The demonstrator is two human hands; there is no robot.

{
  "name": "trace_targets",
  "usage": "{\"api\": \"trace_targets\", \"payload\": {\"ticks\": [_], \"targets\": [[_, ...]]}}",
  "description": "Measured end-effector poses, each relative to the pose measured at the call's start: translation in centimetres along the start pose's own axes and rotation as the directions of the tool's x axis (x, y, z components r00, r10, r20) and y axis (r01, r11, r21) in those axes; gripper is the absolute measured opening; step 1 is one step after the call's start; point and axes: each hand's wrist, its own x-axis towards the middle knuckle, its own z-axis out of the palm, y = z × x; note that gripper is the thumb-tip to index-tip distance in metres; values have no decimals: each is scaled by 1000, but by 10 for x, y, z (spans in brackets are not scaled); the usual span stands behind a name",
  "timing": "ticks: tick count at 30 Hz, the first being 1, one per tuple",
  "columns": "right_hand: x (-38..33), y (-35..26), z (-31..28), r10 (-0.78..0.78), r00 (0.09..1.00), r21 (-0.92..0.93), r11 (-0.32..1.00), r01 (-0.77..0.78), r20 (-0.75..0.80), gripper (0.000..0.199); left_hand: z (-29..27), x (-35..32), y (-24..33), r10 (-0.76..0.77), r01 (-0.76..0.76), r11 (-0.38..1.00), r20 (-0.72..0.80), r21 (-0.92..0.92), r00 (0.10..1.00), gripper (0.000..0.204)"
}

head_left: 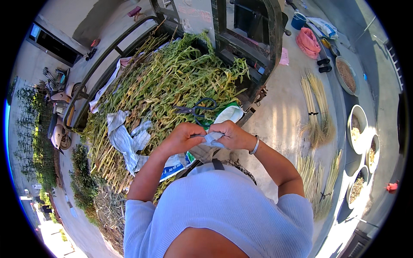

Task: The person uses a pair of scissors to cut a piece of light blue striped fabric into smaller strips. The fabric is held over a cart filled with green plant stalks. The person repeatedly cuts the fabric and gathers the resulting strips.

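Observation:
My left hand (188,137) and my right hand (234,135) are close together in front of my chest, fingers pinched. Between them they hold a small strip of pale grey-blue cloth (213,138). Just beyond the hands, a pair of black-handled scissors (195,110) lies on a heap of leafy green and yellowing stalks (172,81). A crumpled length of similar pale cloth (122,135) is spread over the stalks to the left of my forearm. A white and green sack (230,113) shows right behind my right hand.
The stalks fill a cart with a dark metal rail (116,47). To the right, tied bundles of straw-like stems (316,107) lie on concrete beside several round basins (358,129), a pink sack (308,43) and a blue bucket (298,20). A scooter (58,124) stands at left.

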Motion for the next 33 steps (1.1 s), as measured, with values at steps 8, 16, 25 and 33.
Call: {"api": "trace_targets", "payload": {"ticks": [8, 16, 25, 33], "targets": [[24, 2, 30, 11, 1000, -15, 1000, -11, 12, 19, -82, -23, 6, 340, -48, 771, -347, 635, 874, 21], [68, -48, 78, -142, 981, -213, 970, 112, -129, 17, -80, -93, -91, 203, 703, 545, -885, 457, 418, 30], [79, 3, 226, -137, 990, -225, 964, 143, 41, 18, 78, -193, -119, -643, -370, -142, -198, -918, 740, 51], [92, 31, 280, -197, 966, -592, 763, 260, 171, 20, 73, -215, -115, -757, -580, -182, -263, -794, 598, 44]]}}
